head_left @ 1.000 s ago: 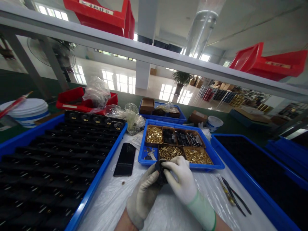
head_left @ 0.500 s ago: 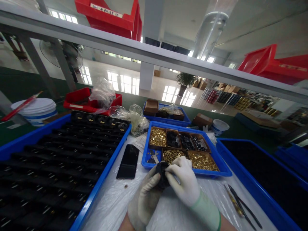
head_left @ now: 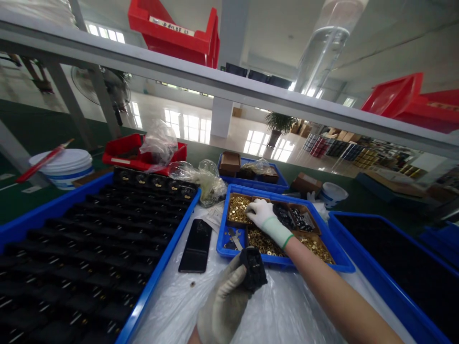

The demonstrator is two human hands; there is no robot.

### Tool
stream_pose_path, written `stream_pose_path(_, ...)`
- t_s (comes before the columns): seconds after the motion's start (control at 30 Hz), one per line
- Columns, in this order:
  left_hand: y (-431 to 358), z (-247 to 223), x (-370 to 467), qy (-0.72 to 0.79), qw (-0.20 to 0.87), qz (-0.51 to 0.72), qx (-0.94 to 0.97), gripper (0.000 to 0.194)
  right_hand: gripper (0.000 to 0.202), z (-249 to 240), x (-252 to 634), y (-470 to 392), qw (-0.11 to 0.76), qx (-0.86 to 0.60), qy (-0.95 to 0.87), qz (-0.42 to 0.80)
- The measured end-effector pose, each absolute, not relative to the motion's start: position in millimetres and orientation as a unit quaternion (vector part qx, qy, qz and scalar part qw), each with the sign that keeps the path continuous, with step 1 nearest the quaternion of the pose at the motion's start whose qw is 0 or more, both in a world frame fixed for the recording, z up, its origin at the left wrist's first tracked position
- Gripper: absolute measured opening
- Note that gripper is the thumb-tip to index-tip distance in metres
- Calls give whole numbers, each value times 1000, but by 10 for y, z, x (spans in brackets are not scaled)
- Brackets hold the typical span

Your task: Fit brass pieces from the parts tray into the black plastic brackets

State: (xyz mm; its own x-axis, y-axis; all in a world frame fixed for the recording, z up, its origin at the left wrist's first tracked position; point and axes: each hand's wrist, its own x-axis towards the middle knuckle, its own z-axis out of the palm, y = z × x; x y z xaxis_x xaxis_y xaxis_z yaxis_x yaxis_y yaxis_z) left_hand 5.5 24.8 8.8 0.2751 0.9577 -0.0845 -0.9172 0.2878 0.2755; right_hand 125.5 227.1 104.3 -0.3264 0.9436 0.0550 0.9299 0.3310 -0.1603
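My left hand (head_left: 227, 294), in a whitish work glove, is closed around a black plastic housing (head_left: 254, 268) whose recessed, open side faces up and towards me. Over the parts tray, my gloved right hand (head_left: 261, 213) reaches down at the right edge of a cardboard box of small brass pieces (head_left: 238, 210). Its fingers are drawn together and bent at these pieces; whatever is between the fingertips is too small to make out. The blue parts tray (head_left: 224, 246) also holds brass washers (head_left: 263, 242), black parts (head_left: 285, 217) and a small metal wrench (head_left: 235, 240).
On the left stands a large blue tray (head_left: 148, 291) with rows of black housings. A phone (head_left: 195, 246) lies between the trays. Another blue tray (head_left: 387, 286) is at the right. Plastic bags (head_left: 210, 184) and a red bin (head_left: 122, 150) sit behind; a shelf (head_left: 201, 83) crosses above.
My right hand has left the black housing and moved forward to the brass pieces. My left hand still holds the housing, now more in view. The whole view has shifted slightly.
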Motion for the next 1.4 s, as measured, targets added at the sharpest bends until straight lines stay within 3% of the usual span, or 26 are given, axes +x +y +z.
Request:
stream_pose_path(0.2,254,126,49,120,787,594,117,35,20,914,1012,2459,-26,-587,-808,29)
stream_pose_path(0.33,238,137,49,138,783,597,108,41,22,900,996,2484,-29,-607,-794,26)
stream_pose_path(0.47,243,165,48,145,790,588,96,47,19,957,1089,2427,22,-621,-782,44)
stream_pose_path(0.6,270,158,58,110,792,594,87,41,8,1044,1201,2259,109,-606,-784,85)
stream_pose_path(0.77,308,99,47,80,799,592,66,22,15,1144,1339,1731,219,-538,-804,129)
stream_pose_path(0.97,333,144,37,71,794,602,52,23,17,1175,1497,929,339,-421,-826,162)
stream_pose_path(1.4,290,129,63,64,773,610,165,28,18,933,1577,596,320,-365,-869,97)
